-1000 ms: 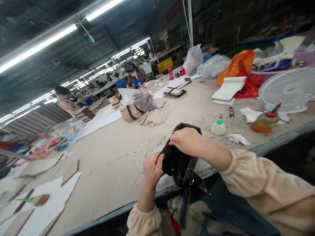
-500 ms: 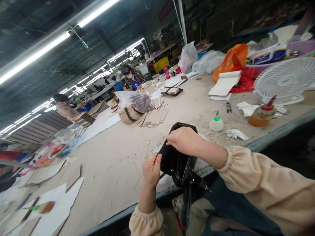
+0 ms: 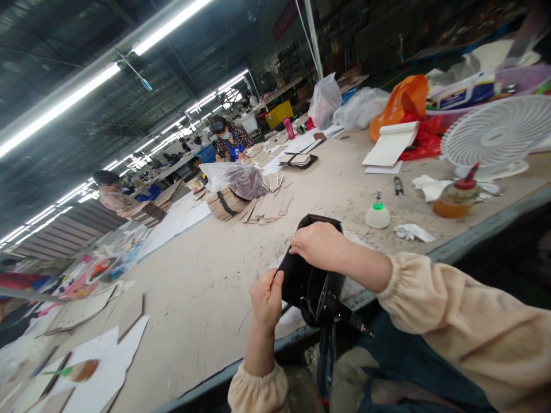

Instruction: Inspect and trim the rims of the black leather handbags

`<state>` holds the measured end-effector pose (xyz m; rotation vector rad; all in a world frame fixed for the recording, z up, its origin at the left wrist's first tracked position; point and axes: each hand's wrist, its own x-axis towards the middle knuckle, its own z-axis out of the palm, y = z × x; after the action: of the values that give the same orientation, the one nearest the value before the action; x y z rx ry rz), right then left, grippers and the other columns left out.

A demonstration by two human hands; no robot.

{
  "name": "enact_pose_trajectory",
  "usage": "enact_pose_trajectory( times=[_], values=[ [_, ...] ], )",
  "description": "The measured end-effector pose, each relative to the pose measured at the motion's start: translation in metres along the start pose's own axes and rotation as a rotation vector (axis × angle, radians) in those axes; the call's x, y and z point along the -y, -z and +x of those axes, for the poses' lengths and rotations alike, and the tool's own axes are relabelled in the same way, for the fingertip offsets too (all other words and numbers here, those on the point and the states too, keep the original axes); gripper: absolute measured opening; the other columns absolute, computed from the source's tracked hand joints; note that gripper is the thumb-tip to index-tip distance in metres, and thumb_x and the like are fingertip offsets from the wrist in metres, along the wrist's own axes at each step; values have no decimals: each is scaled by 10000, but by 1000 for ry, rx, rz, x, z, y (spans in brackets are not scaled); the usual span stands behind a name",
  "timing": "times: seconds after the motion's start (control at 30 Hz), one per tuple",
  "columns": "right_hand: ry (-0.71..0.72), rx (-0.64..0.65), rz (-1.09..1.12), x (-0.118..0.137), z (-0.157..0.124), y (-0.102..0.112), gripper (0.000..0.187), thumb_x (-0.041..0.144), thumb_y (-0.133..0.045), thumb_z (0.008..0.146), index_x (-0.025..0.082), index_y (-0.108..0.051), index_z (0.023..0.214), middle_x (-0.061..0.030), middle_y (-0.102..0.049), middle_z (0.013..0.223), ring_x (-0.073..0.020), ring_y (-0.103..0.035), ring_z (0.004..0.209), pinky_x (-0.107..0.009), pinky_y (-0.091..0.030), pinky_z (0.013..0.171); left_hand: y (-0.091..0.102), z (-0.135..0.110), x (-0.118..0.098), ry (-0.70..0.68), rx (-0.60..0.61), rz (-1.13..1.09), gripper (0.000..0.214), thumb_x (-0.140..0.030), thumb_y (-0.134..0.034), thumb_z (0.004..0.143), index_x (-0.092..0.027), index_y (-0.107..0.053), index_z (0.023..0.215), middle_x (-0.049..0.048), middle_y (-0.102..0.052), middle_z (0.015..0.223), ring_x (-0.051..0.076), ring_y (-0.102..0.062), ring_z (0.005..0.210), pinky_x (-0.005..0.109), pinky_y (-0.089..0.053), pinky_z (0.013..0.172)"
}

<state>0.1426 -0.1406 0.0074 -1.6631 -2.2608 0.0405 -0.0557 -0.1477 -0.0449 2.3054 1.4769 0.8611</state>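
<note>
A black handbag [image 3: 315,289] with gold-coloured metal fittings is tilted at the near edge of the worktable [image 3: 193,310]. My left hand [image 3: 267,298] grips the edge of its black flap between thumb and fingers. Farther along that same edge, my right hand [image 3: 318,245] is closed over the bag's upper part, its fingertips curled onto the flap. A black strap [image 3: 326,355] hangs from the bag below the table edge, over my lap. The bag's inside is dark and hard to make out.
To the right are a green-collared bottle [image 3: 378,213], a bottle of amber liquid [image 3: 457,198], snips [image 3: 398,186] and a white fan [image 3: 495,137]. Brown board pieces [image 3: 269,206] lie ahead by a plastic bag [image 3: 239,178]. Two people [image 3: 232,140] work across the tables.
The camera view has shifted slightly. Both hands keep their hold on the handbag, with hardly any movement of the bag.
</note>
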Motion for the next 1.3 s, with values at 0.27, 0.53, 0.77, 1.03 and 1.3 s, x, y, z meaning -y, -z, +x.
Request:
enact_pose_trajectory(
  times=[0.27, 0.53, 0.77, 1.03, 1.3],
  values=[
    [-3, 5, 6, -3, 3, -6, 332, 363, -399, 855, 193, -683, 822, -89, -688, 851, -217, -618, 828, -283, -419, 683, 11, 7, -11, -69, 92, 2, 303, -296, -410, 862, -198, -610, 1068, 22, -679, 837, 124, -590, 684, 214, -420, 635],
    [-22, 1, 33, 1, 4, -5, 334, 372, -422, 846, 166, -685, 826, -111, -685, 842, -224, -617, 814, -291, -418, 677, 13, 23, -30, -34, 106, 349, 287, -398, -447, 839, -200, -651, 798, 10, -638, 639, 117, -533, 571, 221, -313, 550],
    [28, 48, 55, -21, 1, -3, 268, 407, -493, 798, 231, -691, 839, -55, -686, 826, -202, -609, 801, -275, -404, 673, 7, 31, -19, -38, 44, 473, 333, -349, -402, 871, -182, -610, 672, 12, -582, 540, 109, -482, 509, 224, -268, 530],
    [-8, 33, 47, -29, 0, 2, 270, 390, -471, 809, 257, -693, 887, -48, -687, 844, -185, -596, 788, -260, -392, 662, 5, 30, -12, -101, 44, 323, 349, -343, -400, 872, -171, -570, 619, -17, -503, 499, 80, -439, 476, 198, -281, 513],
    [-69, 29, 48, -31, 7, -3, 285, 420, -478, 792, 251, -701, 846, -56, -692, 836, -195, -604, 777, -268, -406, 643, 6, 29, -11, -128, 66, 218, 348, -347, -411, 866, -169, -552, 603, -35, -433, 488, 75, -417, 476, 195, -295, 510]
  ],
)
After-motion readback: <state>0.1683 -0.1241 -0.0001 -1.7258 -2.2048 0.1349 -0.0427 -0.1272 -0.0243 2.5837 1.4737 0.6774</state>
